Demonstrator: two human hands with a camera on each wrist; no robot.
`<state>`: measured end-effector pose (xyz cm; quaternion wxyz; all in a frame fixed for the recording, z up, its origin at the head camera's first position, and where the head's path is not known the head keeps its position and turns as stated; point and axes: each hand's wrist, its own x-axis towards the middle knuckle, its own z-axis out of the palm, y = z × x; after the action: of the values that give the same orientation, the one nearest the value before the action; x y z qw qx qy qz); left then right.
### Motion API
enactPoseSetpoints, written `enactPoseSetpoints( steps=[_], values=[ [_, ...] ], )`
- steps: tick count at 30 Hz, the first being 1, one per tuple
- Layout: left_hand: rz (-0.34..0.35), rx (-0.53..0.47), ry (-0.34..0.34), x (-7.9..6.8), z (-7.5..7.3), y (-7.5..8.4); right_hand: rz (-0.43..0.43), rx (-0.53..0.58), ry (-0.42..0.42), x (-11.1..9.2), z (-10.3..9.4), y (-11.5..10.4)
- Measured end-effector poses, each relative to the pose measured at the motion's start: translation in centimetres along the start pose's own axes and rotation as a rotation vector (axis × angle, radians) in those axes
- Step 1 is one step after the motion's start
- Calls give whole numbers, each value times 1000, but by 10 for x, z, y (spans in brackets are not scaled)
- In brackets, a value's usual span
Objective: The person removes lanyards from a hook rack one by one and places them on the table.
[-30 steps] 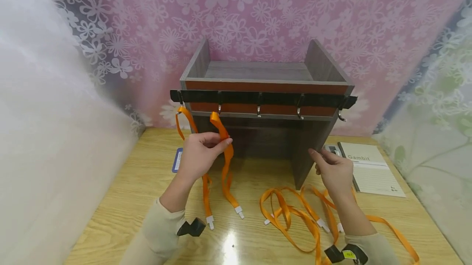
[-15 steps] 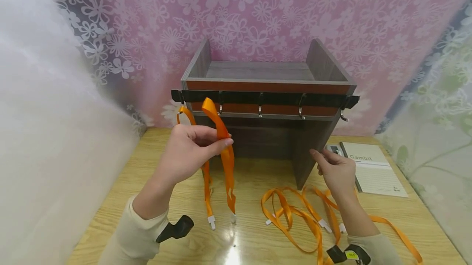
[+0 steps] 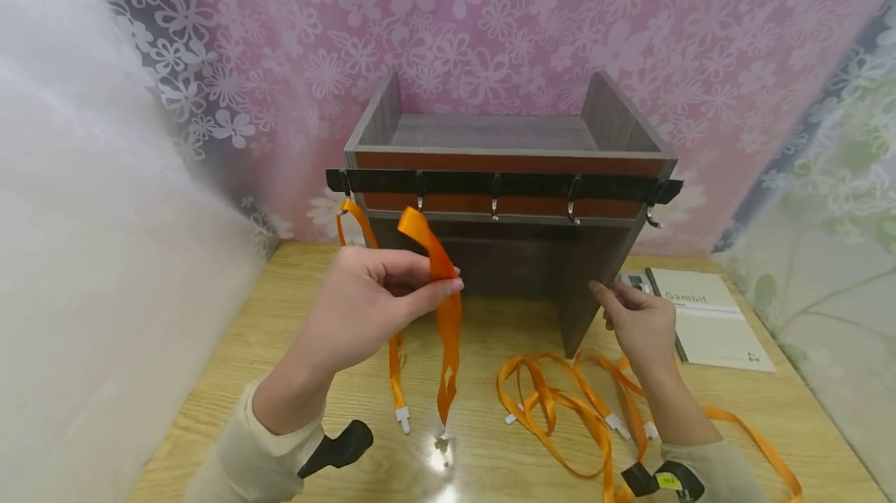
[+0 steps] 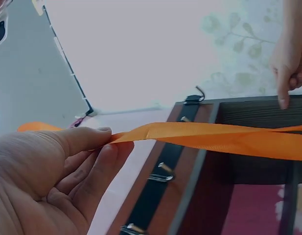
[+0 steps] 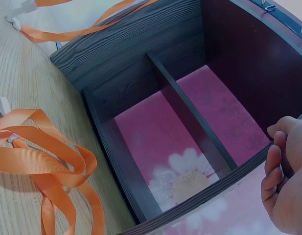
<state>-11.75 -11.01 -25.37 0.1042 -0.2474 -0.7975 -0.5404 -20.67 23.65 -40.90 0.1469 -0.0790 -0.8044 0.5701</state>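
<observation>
My left hand [image 3: 371,301] pinches an orange lanyard [image 3: 449,324] between thumb and fingertips. A short loop stands above the grip, and the strap hangs down to a pale clip. In the head view the loop's top overlaps the area just below the second hook from the left. On the leftmost hook hangs another orange lanyard [image 3: 360,217], partly behind my left hand. My right hand [image 3: 640,328] grips the front edge of the right side panel of a grey wooden shelf [image 3: 584,285], thumb on the inner face, fingers curled outside.
A black rail [image 3: 458,183] with several metal hooks crosses the shelf's front. More orange lanyards [image 5: 23,164] lie tangled on the table at front right. Beside the right panel lies a notebook [image 3: 721,332]. Behind stands a pink floral backdrop [image 3: 490,36].
My left hand has drawn the lanyard back from the second hook towards me, then shifted it slightly right and down. The right hand stays on the side panel.
</observation>
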Motion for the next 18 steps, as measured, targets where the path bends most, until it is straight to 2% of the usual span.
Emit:
enactPoseSetpoints(
  steps=[6, 18],
  values=[
    [-6, -14, -44, -4, 16, -16, -7, 5, 2, 0, 0, 2],
    [-102, 9, -156, -19, 41, -56, -27, -17, -5, 1, 0, 4]
  ],
)
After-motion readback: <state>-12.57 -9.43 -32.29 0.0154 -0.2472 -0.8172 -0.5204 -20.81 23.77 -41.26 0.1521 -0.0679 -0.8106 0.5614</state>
